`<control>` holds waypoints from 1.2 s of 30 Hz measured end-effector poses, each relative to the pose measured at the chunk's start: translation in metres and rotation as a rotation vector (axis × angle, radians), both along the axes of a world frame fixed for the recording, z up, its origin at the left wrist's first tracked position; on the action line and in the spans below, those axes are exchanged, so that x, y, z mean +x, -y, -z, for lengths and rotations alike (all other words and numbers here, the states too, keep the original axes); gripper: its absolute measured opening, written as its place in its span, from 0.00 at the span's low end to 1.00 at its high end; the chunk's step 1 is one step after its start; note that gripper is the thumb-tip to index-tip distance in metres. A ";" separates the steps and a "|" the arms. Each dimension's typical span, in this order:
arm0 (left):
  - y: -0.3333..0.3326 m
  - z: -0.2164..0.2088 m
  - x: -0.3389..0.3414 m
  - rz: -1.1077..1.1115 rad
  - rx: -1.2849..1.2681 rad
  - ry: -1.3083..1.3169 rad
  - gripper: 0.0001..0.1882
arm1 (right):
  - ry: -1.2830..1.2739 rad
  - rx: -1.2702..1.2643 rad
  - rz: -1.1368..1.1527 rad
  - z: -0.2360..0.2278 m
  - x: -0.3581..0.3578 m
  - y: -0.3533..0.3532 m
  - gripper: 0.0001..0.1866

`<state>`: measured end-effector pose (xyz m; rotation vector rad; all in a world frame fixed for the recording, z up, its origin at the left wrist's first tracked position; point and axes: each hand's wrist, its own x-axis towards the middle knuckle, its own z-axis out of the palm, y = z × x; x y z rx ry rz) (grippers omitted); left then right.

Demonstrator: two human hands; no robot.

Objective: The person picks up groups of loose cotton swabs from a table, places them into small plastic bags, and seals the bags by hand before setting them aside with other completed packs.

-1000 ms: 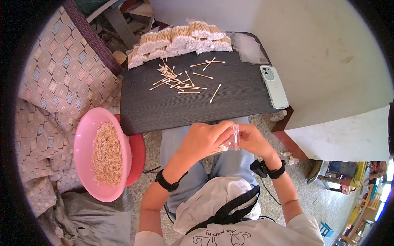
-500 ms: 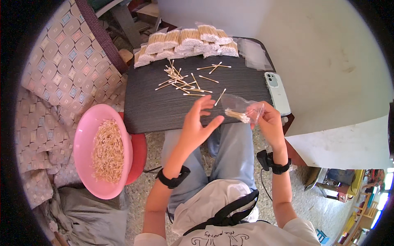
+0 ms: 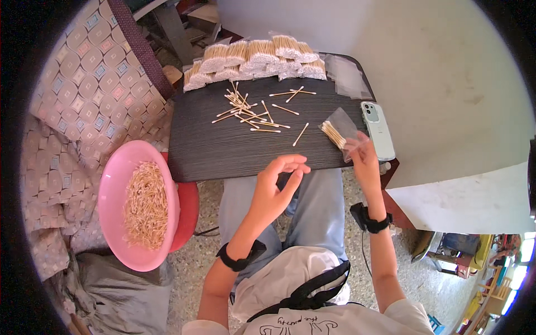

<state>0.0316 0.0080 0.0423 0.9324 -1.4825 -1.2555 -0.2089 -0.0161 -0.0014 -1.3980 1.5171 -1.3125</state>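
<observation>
Beyond the fingertips of our left hand (image 3: 274, 187), a scatter of loose cotton swabs (image 3: 240, 109) lies crossed and tangled, with one lone swab (image 3: 300, 134) between those fingertips and the clear plastic bag (image 3: 346, 124) at our right hand (image 3: 364, 162). A pale phone (image 3: 378, 131) lies just beside and beyond the right fingers, close along that side; past it, farther from both hands, flat plastic sleeves (image 3: 349, 78) overlap near stacked packets of swabs (image 3: 251, 56). Well to the left of the left fingers, a pink basin (image 3: 114, 206) holds a heap of swabs beside a red stool (image 3: 188, 218). The dark, wood-grained table (image 3: 223, 153) spreads ahead of both hands, between patterned fabric (image 3: 84, 100) far to their left and a pale wall (image 3: 446, 111) to their right, above a speckled floor (image 3: 407, 279). Our right thumb and fingers pinch the bag's near edge; our left fingers curl loosely, thumb apart, short of it. Thin and creased, the bag sits at the right fingertips, a slim bundle of swabs (image 3: 333, 135) slanting inside, white tips toward them; whether it touches the tabletop, we cannot tell.
</observation>
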 end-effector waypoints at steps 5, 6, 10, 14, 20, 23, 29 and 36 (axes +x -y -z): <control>-0.023 -0.021 0.024 -0.026 0.020 0.013 0.12 | -0.059 -0.044 -0.003 -0.033 -0.003 -0.028 0.28; -0.028 -0.025 0.028 -0.067 0.019 0.012 0.12 | -0.196 -0.129 0.068 -0.044 0.002 -0.034 0.29; -0.070 -0.089 0.016 -0.085 -0.115 -0.224 0.19 | 0.006 -0.041 -0.132 -0.139 0.054 -0.095 0.24; -0.128 -0.152 -0.034 -0.353 -0.032 -0.939 0.18 | 0.662 -0.453 -0.518 -0.189 0.114 -0.145 0.24; -0.146 -0.149 -0.052 -0.357 -0.080 -1.105 0.17 | 1.609 -0.777 -0.767 -0.194 0.189 -0.167 0.25; -0.147 -0.148 -0.055 -0.356 -0.094 -1.143 0.17 | 1.860 -0.791 -0.878 -0.193 0.202 -0.170 0.26; -0.151 -0.149 -0.058 -0.358 -0.101 -1.200 0.16 | 1.676 -1.055 -0.750 -0.175 0.207 -0.189 0.23; -0.157 -0.151 -0.067 -0.341 -0.101 -1.284 0.16 | 1.890 -0.754 -0.613 -0.175 0.193 -0.206 0.12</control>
